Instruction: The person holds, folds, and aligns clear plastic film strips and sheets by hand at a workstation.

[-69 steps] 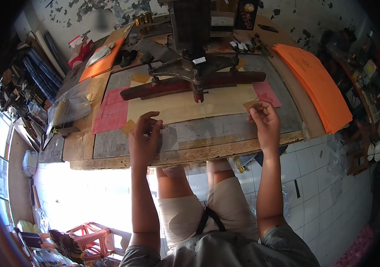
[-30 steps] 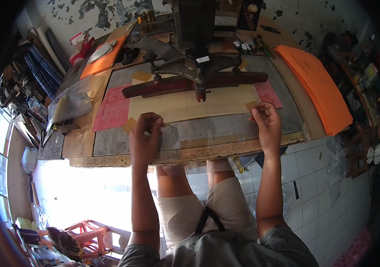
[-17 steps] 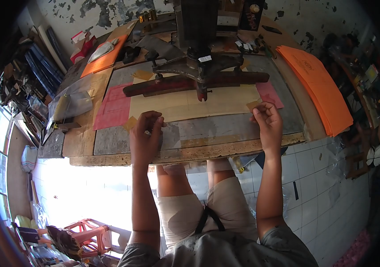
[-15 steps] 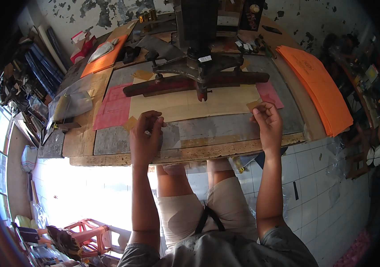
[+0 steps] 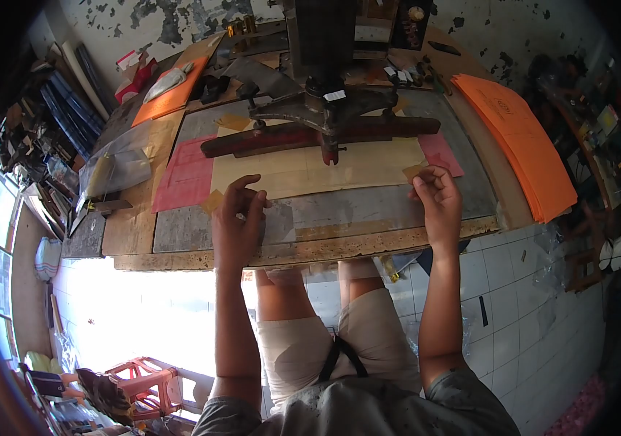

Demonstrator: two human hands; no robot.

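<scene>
A clear plastic sheet (image 5: pixel 279 221), hard to make out, spans the space between my hands above the table's front edge. My left hand (image 5: pixel 238 214) grips its left side, index finger raised a little off the thumb and the others curled. On the right, my right hand (image 5: pixel 437 200) pinches the sheet with thumb and fingers closed. Beyond them a long cream sheet (image 5: pixel 303 171) lies on a pink sheet (image 5: pixel 183 174), with brown tape pieces (image 5: pixel 212 203) at its corners. Above it sits the press head's dark red bar (image 5: pixel 390 131), partly covering the cream sheet.
The heavy press column (image 5: pixel 321 43) rises at the back. Orange sheets (image 5: pixel 517 138) are stacked at the right edge. A clear plastic bag (image 5: pixel 118 167) lies on the left. A red stool (image 5: pixel 151 385) stands on the floor at lower left. Another person's limbs (image 5: pixel 619 225) show far right.
My left index finger has lifted slightly away from the thumb. My right hand and the sheets on the table look unchanged.
</scene>
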